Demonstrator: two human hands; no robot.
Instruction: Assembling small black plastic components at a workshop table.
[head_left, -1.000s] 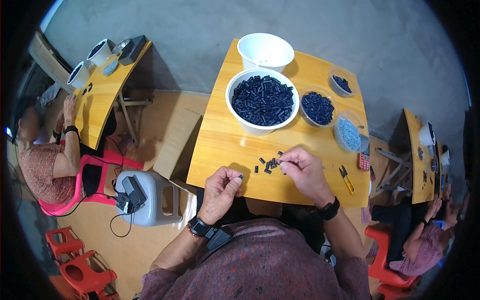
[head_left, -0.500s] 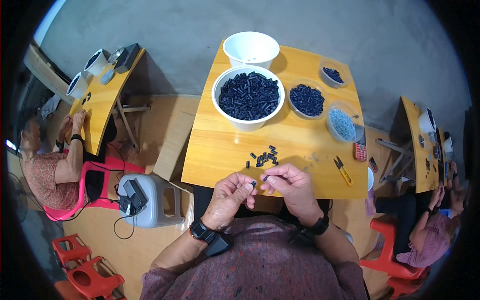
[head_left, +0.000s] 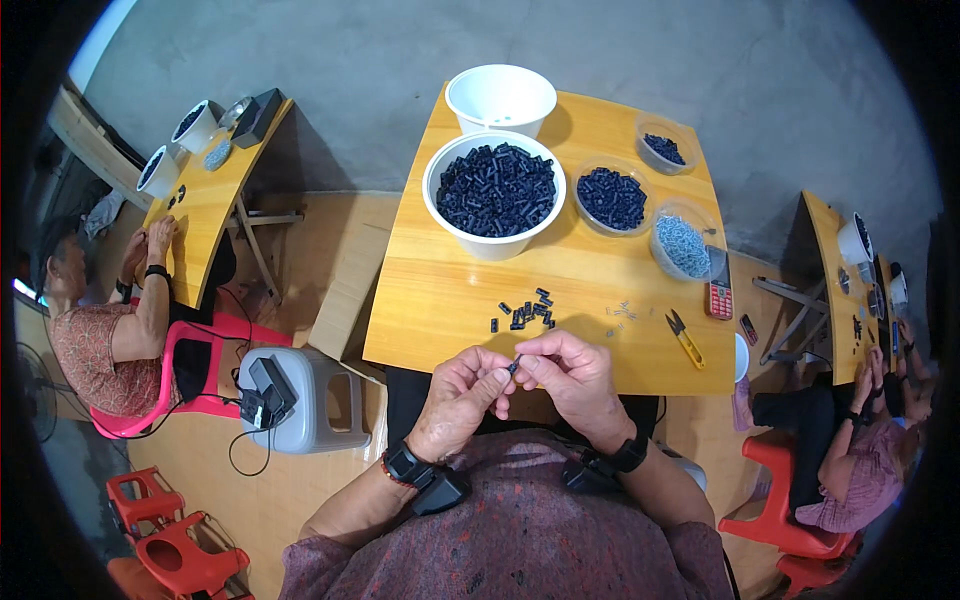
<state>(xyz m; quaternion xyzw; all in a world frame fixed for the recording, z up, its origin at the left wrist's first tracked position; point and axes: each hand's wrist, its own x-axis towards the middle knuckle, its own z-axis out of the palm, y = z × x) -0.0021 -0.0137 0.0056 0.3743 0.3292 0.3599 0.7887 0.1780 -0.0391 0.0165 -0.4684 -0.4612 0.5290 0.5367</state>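
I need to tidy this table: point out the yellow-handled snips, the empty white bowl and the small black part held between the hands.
yellow-handled snips (head_left: 685,338), head view, on the yellow handles.
empty white bowl (head_left: 497,95), head view, on its bare inner floor.
small black part (head_left: 514,366), head view, on its tip showing between both hands' fingers.

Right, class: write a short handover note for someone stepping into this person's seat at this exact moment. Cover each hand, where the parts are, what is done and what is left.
Left hand and right hand meet at the table's near edge, fingertips pinching one small dark piece between them.
Loose dark pieces lie just ahead on the yellow table.
Large white bowl is heaped with dark pieces; smaller clear dishes to its right hold more.
Yellow snips lie untouched on the right.
Done: cannot tell how many.
Left: the loose pieces and the heaped bowl.
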